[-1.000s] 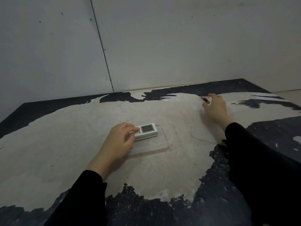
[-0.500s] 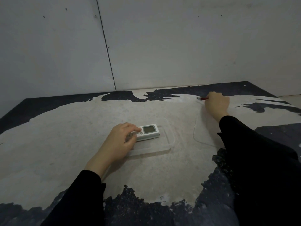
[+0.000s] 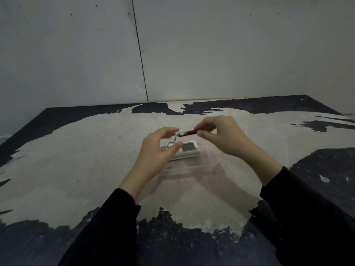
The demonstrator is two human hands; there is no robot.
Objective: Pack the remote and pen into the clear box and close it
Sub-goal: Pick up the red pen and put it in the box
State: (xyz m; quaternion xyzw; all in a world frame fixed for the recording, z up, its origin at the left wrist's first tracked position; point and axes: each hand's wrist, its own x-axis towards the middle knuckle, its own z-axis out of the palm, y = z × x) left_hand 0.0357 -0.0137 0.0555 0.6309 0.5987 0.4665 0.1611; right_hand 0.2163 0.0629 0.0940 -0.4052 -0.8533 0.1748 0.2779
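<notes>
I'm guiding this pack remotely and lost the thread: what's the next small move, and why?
Probably lower the red pen with the keychain into the clear plastic box beside the white remote with the grey screen. The right hand pinches the pen in the air just above the remote, the left hand is open beside its chain, and the remote already lies inside.

Quick count: one white remote (image 3: 185,150), one small red pen (image 3: 187,133) with one keyring chain (image 3: 173,141) hanging off its end, and one clear box (image 3: 192,166) (see-through plastic, so its edges are pretty faint). Two hands, the left hand (image 3: 159,150) and the right hand (image 3: 221,135), each coming out of a black sleeve (image 3: 107,227), so two sleeves. One worn tabletop (image 3: 76,160) under it all, with two wall panels (image 3: 67,50) behind.
</notes>
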